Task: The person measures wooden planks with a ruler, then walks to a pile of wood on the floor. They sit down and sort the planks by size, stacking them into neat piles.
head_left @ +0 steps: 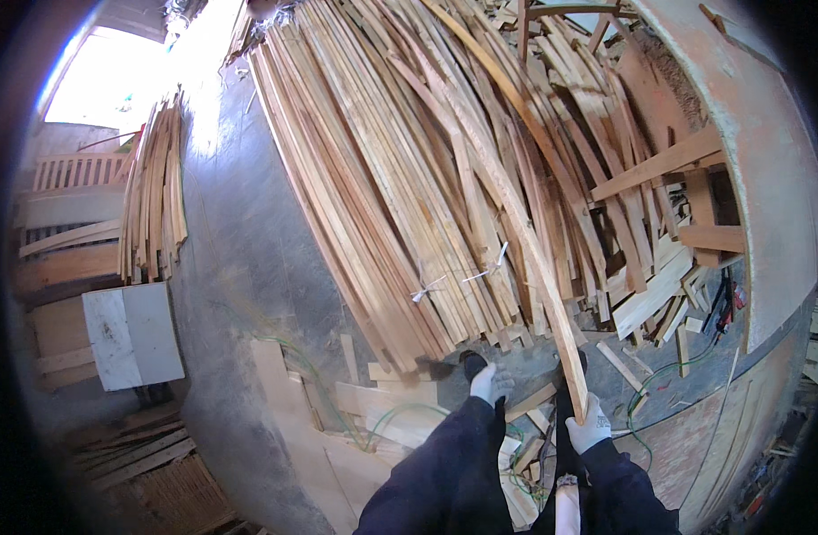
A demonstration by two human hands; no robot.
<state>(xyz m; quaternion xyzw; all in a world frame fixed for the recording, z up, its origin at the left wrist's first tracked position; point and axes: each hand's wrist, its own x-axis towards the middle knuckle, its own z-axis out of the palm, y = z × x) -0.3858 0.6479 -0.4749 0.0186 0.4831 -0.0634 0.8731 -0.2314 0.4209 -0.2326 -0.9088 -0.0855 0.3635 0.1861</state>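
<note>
While the right hand (591, 430), in a pale glove, grips the near end of a long wooden strip (535, 250), the left hand (492, 385), gloved too, is a little to its left. The left hand looks empty, its fingers loosely extended, though it is small and slightly blurred in this view.

The strip runs up and away from the right hand, slanting leftward over a broad pile of sticks (355, 178) that fills the space beyond both hands. White ties (429, 288) cross the pile's near end, just beyond the left hand. A dark shoe (472, 361) is close beside that hand. Left of it, flat boards (271, 383) and a green hose (364, 443) lie on the grey floor (226, 250); farther left is a pale, two-toned panel (134, 336). Beyond the right hand are wood scraps (658, 290).
</note>
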